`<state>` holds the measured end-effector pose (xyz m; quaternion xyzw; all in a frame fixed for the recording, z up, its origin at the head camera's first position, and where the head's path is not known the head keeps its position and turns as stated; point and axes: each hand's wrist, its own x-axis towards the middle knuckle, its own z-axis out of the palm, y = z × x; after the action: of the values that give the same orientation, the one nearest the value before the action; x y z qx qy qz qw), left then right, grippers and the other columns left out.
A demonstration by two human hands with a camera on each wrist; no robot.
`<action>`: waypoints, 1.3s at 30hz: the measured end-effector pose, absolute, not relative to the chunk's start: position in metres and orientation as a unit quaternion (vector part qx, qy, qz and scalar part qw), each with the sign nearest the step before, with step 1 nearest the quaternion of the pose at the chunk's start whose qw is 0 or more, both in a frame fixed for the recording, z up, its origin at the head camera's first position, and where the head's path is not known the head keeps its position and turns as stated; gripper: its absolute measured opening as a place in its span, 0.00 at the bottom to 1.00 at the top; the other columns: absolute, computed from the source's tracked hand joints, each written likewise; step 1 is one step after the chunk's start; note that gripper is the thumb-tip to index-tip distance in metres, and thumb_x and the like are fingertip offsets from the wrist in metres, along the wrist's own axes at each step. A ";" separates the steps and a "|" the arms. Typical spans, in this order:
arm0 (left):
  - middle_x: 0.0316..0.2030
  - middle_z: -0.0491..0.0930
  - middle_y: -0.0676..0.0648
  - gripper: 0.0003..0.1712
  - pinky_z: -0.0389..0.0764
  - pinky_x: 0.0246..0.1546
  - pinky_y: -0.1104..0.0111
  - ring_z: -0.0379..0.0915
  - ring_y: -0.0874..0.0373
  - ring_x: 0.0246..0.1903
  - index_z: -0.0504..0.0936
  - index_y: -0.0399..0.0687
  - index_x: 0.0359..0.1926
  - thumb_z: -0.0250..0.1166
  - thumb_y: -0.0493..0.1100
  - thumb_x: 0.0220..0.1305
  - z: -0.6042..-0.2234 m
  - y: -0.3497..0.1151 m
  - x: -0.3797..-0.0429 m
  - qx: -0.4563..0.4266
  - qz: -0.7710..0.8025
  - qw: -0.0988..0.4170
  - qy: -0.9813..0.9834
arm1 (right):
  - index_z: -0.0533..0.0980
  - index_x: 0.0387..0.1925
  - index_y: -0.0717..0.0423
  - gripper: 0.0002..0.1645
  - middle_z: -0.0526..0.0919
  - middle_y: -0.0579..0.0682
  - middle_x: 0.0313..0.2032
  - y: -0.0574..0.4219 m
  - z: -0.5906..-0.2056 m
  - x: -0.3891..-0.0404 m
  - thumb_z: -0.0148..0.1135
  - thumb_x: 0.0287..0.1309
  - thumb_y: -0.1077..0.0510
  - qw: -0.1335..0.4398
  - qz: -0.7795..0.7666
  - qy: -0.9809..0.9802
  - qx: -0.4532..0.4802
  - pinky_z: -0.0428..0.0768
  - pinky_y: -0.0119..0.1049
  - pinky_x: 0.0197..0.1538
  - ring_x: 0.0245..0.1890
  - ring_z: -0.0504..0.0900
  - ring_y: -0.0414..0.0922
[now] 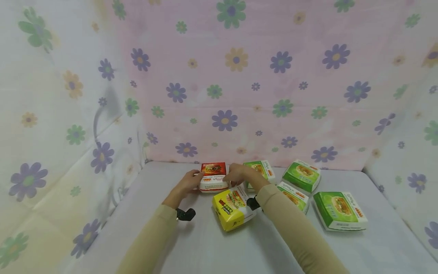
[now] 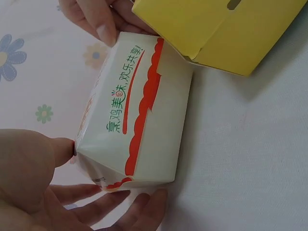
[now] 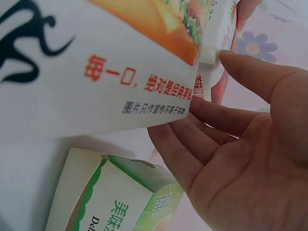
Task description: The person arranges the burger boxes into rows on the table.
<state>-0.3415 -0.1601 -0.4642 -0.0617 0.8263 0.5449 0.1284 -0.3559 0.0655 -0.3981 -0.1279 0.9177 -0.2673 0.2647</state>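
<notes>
2 beige sleeves (image 1: 150,238), 2 black wrist cameras (image 1: 186,214)

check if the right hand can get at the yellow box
Probably yes: the yellow box sits close to the right hand and looks mostly uncovered, but that hand is at the red box.

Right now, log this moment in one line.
left hand: touching red box, left side | right hand: touching its right side | yellow box: nearer wearer | green boxes: four, rightward

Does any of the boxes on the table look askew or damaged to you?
The yellow box looks askew, turned at an angle to the red box behind it; the green boxes also face different ways. I see no spill or obvious damage.
</notes>
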 end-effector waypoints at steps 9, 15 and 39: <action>0.73 0.60 0.29 0.45 0.78 0.60 0.49 0.68 0.39 0.65 0.51 0.35 0.79 0.55 0.59 0.77 -0.463 -0.166 -0.337 -0.046 0.528 0.128 0.838 | 0.73 0.60 0.67 0.27 0.80 0.61 0.53 0.065 -0.398 -0.352 0.60 0.73 0.49 0.251 -0.288 0.918 -0.101 0.84 0.47 0.53 0.49 0.84 0.54; 0.71 0.64 0.30 0.46 0.84 0.51 0.58 0.73 0.44 0.59 0.54 0.33 0.77 0.59 0.59 0.75 -0.468 -0.162 -0.331 -0.041 0.520 0.140 0.842 | 0.69 0.63 0.68 0.30 0.78 0.61 0.54 0.072 -0.406 -0.351 0.58 0.74 0.49 0.237 -0.317 0.913 -0.100 0.83 0.47 0.54 0.53 0.82 0.56; 0.74 0.55 0.28 0.41 0.69 0.68 0.48 0.65 0.40 0.68 0.50 0.31 0.78 0.56 0.51 0.79 -0.469 -0.168 -0.339 0.012 0.571 0.180 0.801 | 0.76 0.40 0.60 0.14 0.80 0.51 0.34 0.065 -0.418 -0.350 0.63 0.70 0.51 0.205 -0.305 0.925 -0.094 0.75 0.37 0.38 0.33 0.76 0.45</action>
<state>-0.3387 -0.1676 -0.4694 0.0122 0.8010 0.5709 0.1801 -0.3495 0.0646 -0.4181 -0.0942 0.9252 -0.3054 0.2047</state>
